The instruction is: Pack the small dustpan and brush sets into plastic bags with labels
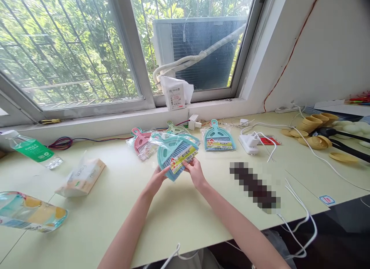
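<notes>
Both my hands hold a teal dustpan and brush set (170, 151) in clear plastic wrap, tilted above the table. Its yellow label faces me, and grey-blue bristles show beneath the label. My left hand (157, 180) is closed on the lower left edge, with the thumb in front. On the lower right, my right hand (195, 170) grips the edge by the label. Behind it lie a pink wrapped set (141, 142) and a green wrapped set (173, 128), both partly covered. Another teal wrapped set (218, 136) lies to the right.
At left are a water bottle (34, 149), a tissue pack (83, 174) and a patterned bottle (31, 211). A white power adapter (248, 143) and cables sit right of centre. Yellow cups (312, 124) stand far right. A white box (175, 96) rests on the sill (115, 120).
</notes>
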A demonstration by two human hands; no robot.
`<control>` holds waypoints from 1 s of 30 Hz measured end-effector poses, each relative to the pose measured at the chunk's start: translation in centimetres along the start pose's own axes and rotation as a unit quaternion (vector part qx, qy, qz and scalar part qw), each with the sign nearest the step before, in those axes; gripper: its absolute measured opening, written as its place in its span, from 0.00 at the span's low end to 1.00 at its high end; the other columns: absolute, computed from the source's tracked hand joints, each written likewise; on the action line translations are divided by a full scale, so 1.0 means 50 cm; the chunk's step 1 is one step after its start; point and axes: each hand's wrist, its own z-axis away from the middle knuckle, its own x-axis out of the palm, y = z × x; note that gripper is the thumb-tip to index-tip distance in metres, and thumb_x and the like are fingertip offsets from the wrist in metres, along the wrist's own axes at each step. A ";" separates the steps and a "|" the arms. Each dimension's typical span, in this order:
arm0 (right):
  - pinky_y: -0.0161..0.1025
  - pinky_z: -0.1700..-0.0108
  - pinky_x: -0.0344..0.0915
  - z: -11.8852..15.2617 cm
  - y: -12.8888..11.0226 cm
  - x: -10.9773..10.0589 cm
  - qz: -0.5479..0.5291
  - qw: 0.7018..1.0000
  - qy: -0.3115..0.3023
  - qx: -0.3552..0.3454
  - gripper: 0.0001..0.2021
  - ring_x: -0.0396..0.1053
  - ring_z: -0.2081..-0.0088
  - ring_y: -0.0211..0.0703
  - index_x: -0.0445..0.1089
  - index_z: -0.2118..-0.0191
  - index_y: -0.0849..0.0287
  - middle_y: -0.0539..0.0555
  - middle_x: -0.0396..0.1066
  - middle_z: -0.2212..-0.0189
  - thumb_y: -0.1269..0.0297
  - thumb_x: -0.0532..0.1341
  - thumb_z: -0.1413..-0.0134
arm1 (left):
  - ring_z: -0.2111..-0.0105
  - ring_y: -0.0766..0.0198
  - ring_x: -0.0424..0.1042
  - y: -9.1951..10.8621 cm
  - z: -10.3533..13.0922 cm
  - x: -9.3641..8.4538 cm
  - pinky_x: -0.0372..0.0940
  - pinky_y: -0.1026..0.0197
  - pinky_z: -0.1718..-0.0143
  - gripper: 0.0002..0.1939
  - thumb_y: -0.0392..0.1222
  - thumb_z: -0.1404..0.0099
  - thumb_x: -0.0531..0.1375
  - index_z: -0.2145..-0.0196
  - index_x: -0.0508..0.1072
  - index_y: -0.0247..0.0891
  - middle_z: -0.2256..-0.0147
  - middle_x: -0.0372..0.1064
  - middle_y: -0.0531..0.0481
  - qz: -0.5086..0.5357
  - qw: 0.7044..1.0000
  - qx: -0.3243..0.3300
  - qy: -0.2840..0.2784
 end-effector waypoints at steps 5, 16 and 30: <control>0.49 0.53 0.71 -0.001 0.010 -0.002 -0.023 1.000 0.013 -0.003 0.21 0.74 0.58 0.49 0.69 0.62 0.60 0.55 0.75 0.62 0.56 0.71 0.62 | 0.44 0.49 0.65 0.011 -0.001 0.009 0.62 0.50 0.45 0.33 0.49 0.40 0.63 0.40 0.61 0.43 0.44 0.66 0.42 0.068 0.993 0.099 0.002; 0.51 0.55 0.71 -0.002 -0.021 -0.006 0.018 0.997 -0.073 0.016 0.23 0.74 0.59 0.53 0.72 0.63 0.62 0.58 0.77 0.62 0.55 0.73 0.67 | 0.51 0.48 0.71 0.021 0.016 -0.005 0.67 0.50 0.52 0.31 0.48 0.41 0.64 0.42 0.64 0.39 0.51 0.72 0.41 0.077 0.997 0.031 0.005; 0.49 0.54 0.71 0.017 -0.005 0.008 0.026 0.999 -0.021 -0.006 0.23 0.73 0.56 0.52 0.70 0.60 0.60 0.57 0.76 0.62 0.53 0.71 0.61 | 0.50 0.47 0.71 -0.006 0.014 -0.001 0.65 0.48 0.50 0.30 0.50 0.42 0.65 0.44 0.66 0.39 0.50 0.71 0.39 0.065 0.997 -0.009 -0.040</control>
